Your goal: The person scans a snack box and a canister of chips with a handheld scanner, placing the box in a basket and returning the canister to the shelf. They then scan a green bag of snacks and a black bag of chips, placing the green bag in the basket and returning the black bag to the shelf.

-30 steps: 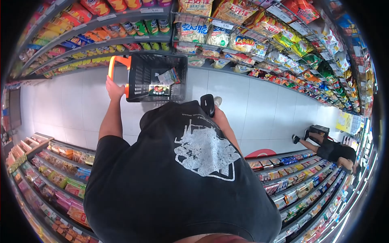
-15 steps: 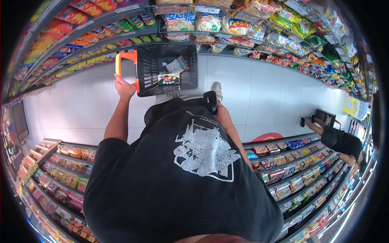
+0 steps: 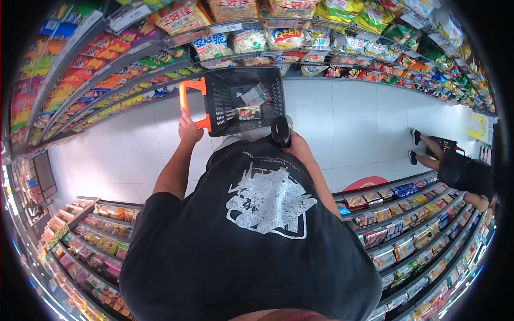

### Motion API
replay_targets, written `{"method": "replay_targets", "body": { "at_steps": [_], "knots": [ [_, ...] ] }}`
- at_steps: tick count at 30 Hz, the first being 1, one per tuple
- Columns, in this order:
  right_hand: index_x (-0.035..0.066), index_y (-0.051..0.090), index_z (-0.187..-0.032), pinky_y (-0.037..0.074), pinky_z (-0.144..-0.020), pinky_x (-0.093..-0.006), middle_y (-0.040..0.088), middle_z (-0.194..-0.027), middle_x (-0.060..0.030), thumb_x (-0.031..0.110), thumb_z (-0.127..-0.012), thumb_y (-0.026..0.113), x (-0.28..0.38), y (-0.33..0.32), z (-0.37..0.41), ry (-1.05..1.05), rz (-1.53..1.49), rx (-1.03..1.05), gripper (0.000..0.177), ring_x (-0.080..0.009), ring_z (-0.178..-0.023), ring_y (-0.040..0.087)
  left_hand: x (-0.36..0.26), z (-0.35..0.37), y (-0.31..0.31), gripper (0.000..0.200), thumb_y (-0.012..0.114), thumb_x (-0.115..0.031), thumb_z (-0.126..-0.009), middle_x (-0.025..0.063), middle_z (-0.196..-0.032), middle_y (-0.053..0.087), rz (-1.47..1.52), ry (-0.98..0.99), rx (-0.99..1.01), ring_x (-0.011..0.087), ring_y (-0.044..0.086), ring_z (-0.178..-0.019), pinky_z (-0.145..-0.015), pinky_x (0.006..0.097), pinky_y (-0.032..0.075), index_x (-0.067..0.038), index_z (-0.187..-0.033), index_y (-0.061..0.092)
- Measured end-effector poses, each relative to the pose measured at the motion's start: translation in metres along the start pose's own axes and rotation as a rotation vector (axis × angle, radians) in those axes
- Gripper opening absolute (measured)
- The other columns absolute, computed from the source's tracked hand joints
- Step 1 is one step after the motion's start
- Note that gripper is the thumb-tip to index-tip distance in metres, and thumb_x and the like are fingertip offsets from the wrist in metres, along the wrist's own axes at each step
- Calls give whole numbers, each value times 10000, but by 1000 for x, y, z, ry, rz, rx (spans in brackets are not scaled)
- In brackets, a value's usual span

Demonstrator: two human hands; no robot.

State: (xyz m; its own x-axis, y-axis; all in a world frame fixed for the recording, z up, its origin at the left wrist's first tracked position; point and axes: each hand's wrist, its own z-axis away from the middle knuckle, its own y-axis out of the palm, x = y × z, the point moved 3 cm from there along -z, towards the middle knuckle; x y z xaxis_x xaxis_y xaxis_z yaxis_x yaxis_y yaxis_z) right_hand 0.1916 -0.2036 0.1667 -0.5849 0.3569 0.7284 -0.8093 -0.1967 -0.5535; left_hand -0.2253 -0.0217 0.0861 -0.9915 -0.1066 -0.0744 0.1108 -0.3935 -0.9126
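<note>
My left hand [image 3: 189,127] is closed around the orange handle [image 3: 183,97] of a black shopping basket [image 3: 215,101]. The basket hangs in front of me, its open side facing up toward me. Inside lie a clear-and-coloured plastic packet [image 3: 255,95] and a dark box with a printed picture [image 3: 247,113]. My right hand [image 3: 300,145] is beside my body, near the basket's lower right corner. It grips a black rounded handheld device [image 3: 280,131]; most of the fingers are hidden behind it and I cannot make out its exact kind.
Shelves of bagged snacks [image 3: 251,40] run along the far side, curving round to chip packets [image 3: 91,61] at left. Low tiered shelves of packaged goods [image 3: 396,230] stand behind me on the right, others [image 3: 101,235] on the left. Another person [image 3: 463,174] stands at far right by a basket.
The basket and my left hand have shifted right in view, bringing the basket closer to the device in my right hand. The shelves have shifted, and the other person appears farther right.
</note>
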Motion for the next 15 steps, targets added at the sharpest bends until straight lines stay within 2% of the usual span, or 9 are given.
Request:
{"method": "replay_targets", "body": {
  "at_steps": [2,6,11,15],
  "knots": [
    [20,555,-1309,536,-923,-504,693,-1134,-262,205,-728,851,3,-19,1,-17,-137,16,678,-449,-1074,659,-28,6,0,1323,824,-239,-760,255,-1410,402,-30,7,48,443,536,-1242,-1046,495,483,-45,-1611,-170],
    [23,566,-1297,536,-924,-494,694,-1137,-252,210,-727,848,-23,-49,7,0,-60,-53,663,-444,-1085,656,-90,18,-3,1368,819,-293,-788,209,-1410,388,-120,-101,194,396,564,-1222,-1038,467,493,-58,-1581,-270],
    [7,586,-1249,531,-929,-486,691,-1136,-255,173,-736,815,-49,-114,25,60,-93,-94,586,-445,-1080,654,-163,37,-7,1326,772,-232,-806,211,-1402,380,-150,-109,240,362,646,-1130,-962,418,540,-47,-1565,-300],
    [2,585,-1242,526,-930,-488,690,-1128,-259,166,-750,791,-80,-156,40,126,-87,-171,558,-448,-1076,652,-207,49,2,1309,758,-212,-807,222,-1407,380,-160,-57,238,361,647,-1132,-952,416,542,-15,-1558,-295]
  ]
}}
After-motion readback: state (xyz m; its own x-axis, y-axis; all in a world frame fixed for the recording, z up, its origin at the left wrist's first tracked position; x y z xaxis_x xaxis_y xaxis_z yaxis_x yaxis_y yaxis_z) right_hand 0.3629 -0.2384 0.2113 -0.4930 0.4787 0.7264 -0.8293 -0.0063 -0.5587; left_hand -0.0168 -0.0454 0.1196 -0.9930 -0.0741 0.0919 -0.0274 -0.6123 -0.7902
